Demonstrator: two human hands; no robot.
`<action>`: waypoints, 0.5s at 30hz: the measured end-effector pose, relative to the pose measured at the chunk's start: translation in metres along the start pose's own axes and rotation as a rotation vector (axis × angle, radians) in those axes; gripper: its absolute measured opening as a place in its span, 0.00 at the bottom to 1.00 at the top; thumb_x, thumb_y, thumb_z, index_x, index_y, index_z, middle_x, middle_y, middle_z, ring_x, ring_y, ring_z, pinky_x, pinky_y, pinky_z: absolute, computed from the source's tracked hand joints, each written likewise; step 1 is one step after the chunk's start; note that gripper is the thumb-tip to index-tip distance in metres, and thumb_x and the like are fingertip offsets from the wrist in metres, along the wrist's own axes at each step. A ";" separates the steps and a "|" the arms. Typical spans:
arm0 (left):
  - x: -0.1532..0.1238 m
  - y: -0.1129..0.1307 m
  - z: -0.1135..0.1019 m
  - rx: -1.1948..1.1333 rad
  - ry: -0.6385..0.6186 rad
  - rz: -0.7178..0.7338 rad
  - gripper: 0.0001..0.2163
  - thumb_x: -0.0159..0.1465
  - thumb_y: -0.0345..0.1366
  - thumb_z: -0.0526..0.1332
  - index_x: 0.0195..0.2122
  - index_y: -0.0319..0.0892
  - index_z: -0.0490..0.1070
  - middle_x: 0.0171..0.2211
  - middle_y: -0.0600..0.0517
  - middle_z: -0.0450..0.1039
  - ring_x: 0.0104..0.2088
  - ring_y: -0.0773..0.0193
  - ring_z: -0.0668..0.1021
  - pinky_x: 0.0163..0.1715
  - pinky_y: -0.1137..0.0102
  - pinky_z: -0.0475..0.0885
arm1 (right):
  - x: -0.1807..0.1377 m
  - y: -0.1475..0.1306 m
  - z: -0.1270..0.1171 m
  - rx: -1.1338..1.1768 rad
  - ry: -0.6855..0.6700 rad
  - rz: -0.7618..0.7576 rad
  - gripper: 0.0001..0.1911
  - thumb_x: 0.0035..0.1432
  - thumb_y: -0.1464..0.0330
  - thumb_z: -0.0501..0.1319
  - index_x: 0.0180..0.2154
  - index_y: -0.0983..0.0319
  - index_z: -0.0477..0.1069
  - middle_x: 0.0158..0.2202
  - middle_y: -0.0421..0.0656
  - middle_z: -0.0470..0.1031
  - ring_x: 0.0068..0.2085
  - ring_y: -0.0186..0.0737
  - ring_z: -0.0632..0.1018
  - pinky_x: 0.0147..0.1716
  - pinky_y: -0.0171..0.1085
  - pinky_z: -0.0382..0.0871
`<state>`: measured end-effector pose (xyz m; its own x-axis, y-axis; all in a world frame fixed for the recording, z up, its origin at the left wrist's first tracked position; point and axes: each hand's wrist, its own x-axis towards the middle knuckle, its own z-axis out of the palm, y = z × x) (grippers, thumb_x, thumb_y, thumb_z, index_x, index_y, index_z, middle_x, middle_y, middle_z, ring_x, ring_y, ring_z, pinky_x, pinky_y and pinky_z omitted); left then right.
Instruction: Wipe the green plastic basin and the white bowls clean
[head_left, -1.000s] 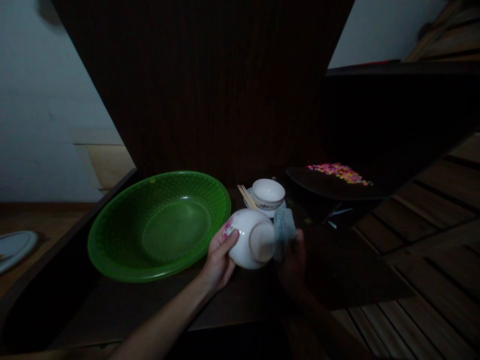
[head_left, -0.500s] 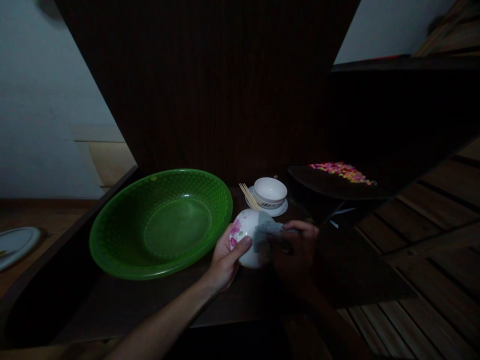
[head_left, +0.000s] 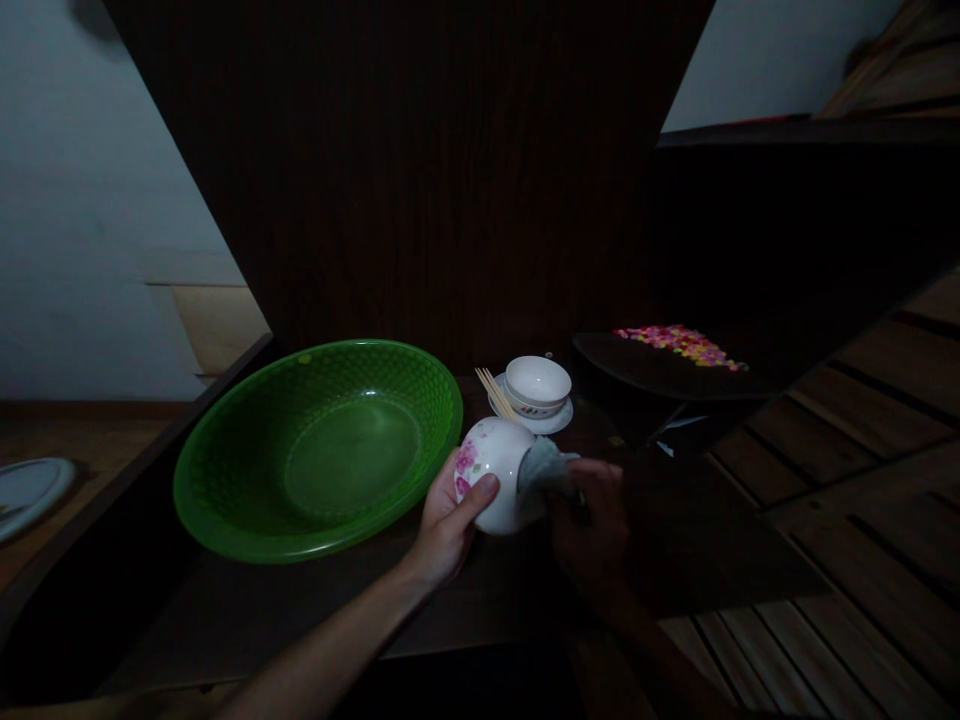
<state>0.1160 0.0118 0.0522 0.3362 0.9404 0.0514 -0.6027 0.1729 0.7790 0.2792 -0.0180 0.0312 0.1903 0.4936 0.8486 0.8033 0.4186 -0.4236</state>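
Note:
My left hand (head_left: 448, 520) is closed on a white bowl (head_left: 495, 465) with pink flowers, thumb on its outside and fingers behind. The bowl is tipped on its side, its opening turned away from my left palm. In my right hand (head_left: 596, 520), dim in shadow, a grey-green cloth (head_left: 544, 468) is bunched at the bowl's right side. Just beyond the bowl stand stacked white bowls (head_left: 538, 381) on a white plate (head_left: 559, 421). Several pale chopsticks (head_left: 495, 391) lean across the plate's left side.
A large green basin (head_left: 319, 545) sits to the left on the dark wooden surface (head_left: 450, 625). A dark upright panel (head_left: 420, 180) rises behind. Right of it, a dark seat (head_left: 637, 362) carries bright pink and yellow pieces (head_left: 686, 345). Another white plate (head_left: 34, 490) lies far left.
The cloth has shifted from lying spread on the bowl's outside to bunched near its right edge. My right hand has moved slightly left and down; my left hand keeps its hold.

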 end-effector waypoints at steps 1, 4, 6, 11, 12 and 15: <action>0.000 -0.001 0.000 -0.002 -0.001 -0.002 0.23 0.55 0.44 0.72 0.49 0.40 0.73 0.42 0.46 0.80 0.39 0.57 0.81 0.41 0.64 0.75 | -0.001 -0.003 -0.001 0.016 0.000 -0.010 0.05 0.59 0.74 0.60 0.34 0.58 0.70 0.35 0.42 0.71 0.38 0.44 0.71 0.36 0.42 0.67; 0.000 -0.003 -0.001 -0.010 -0.009 -0.016 0.20 0.56 0.43 0.72 0.47 0.40 0.73 0.41 0.47 0.80 0.38 0.58 0.80 0.40 0.65 0.75 | 0.000 -0.014 -0.002 0.074 0.009 -0.076 0.11 0.56 0.78 0.58 0.36 0.57 0.73 0.35 0.42 0.71 0.38 0.42 0.72 0.36 0.42 0.68; 0.000 -0.003 0.000 -0.007 -0.018 -0.023 0.21 0.56 0.43 0.71 0.47 0.40 0.73 0.42 0.46 0.80 0.40 0.57 0.81 0.43 0.63 0.75 | 0.003 -0.019 -0.002 0.102 0.014 -0.124 0.15 0.54 0.80 0.56 0.37 0.57 0.74 0.35 0.43 0.72 0.37 0.42 0.73 0.35 0.42 0.69; 0.000 -0.005 0.000 0.015 -0.051 -0.027 0.25 0.56 0.45 0.71 0.53 0.43 0.72 0.45 0.47 0.79 0.44 0.55 0.80 0.47 0.62 0.74 | 0.013 -0.020 0.002 0.071 0.045 -0.138 0.19 0.53 0.81 0.56 0.41 0.55 0.75 0.40 0.44 0.71 0.39 0.42 0.75 0.35 0.42 0.72; 0.000 -0.005 -0.001 0.022 -0.052 -0.029 0.25 0.56 0.45 0.71 0.53 0.43 0.71 0.45 0.47 0.79 0.44 0.55 0.80 0.47 0.62 0.74 | 0.015 -0.018 0.003 0.060 0.057 -0.127 0.18 0.54 0.80 0.57 0.42 0.55 0.75 0.41 0.44 0.71 0.40 0.42 0.76 0.36 0.43 0.73; 0.001 -0.007 -0.003 0.034 -0.046 -0.019 0.26 0.56 0.45 0.71 0.54 0.43 0.71 0.44 0.47 0.79 0.43 0.56 0.79 0.46 0.63 0.73 | 0.020 -0.010 0.009 0.088 0.114 -0.079 0.15 0.55 0.76 0.62 0.44 0.56 0.72 0.42 0.44 0.71 0.42 0.44 0.76 0.39 0.45 0.73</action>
<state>0.1185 0.0123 0.0451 0.3806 0.9225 0.0647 -0.5717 0.1797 0.8006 0.2703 -0.0053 0.0496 0.1950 0.3687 0.9088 0.7666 0.5207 -0.3757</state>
